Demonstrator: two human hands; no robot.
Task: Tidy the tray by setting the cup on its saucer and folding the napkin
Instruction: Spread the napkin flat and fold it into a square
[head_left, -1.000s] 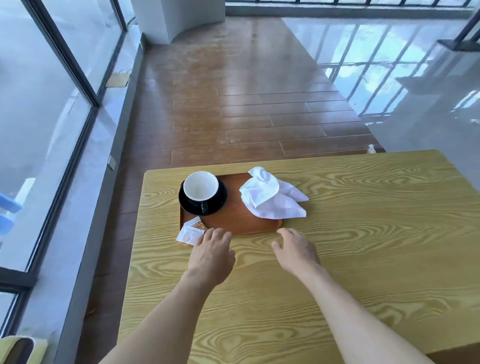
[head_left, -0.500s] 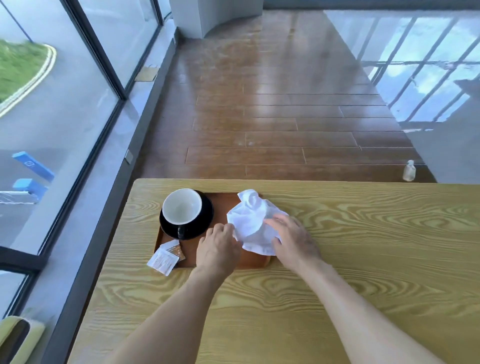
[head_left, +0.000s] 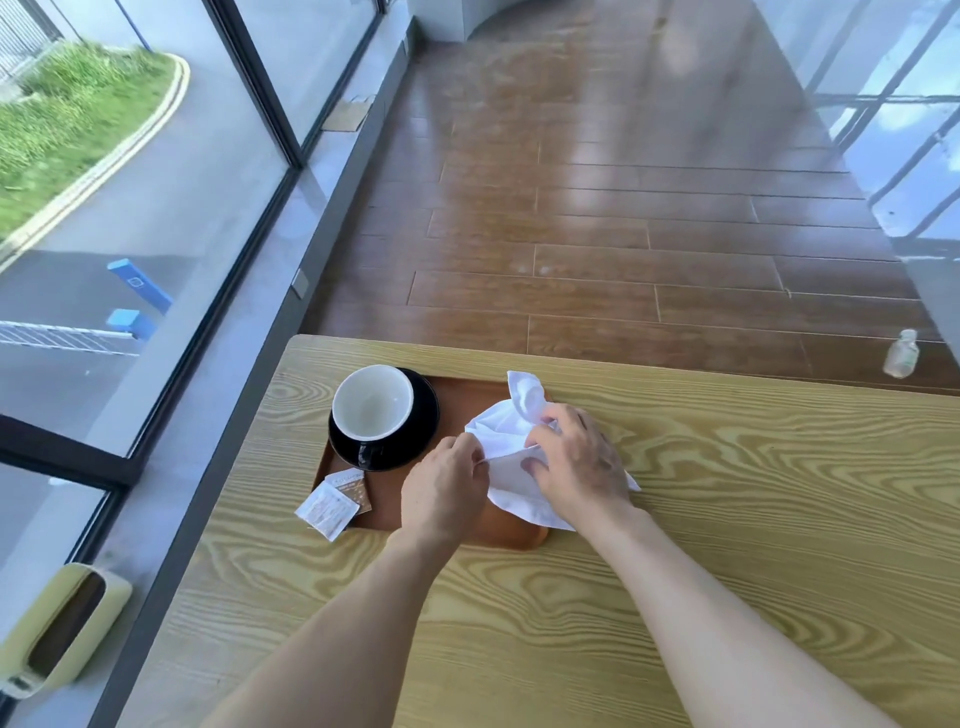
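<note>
1. Since half a second ago, our right hand (head_left: 579, 467) is sliding further onto the napkin (head_left: 506, 441), gripping its folds, while our left hand (head_left: 444, 491) is pinching its near-left edge.
2. We are seeing the napkin lying crumpled on the tray (head_left: 457, 402), partly hidden under both hands.
3. We are seeing the cup (head_left: 372, 402) sitting on its saucer (head_left: 423, 415), left on the tray.
4. We are failing to read the print on the sachets (head_left: 332, 506) overhanging the tray onto the desk (head_left: 727, 493).

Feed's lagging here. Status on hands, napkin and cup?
Both hands on the napkin: left hand pinches its edge, right hand grips the bunch. Napkin crumpled, unfolded. Cup already on saucer. Nothing in the way.
</note>
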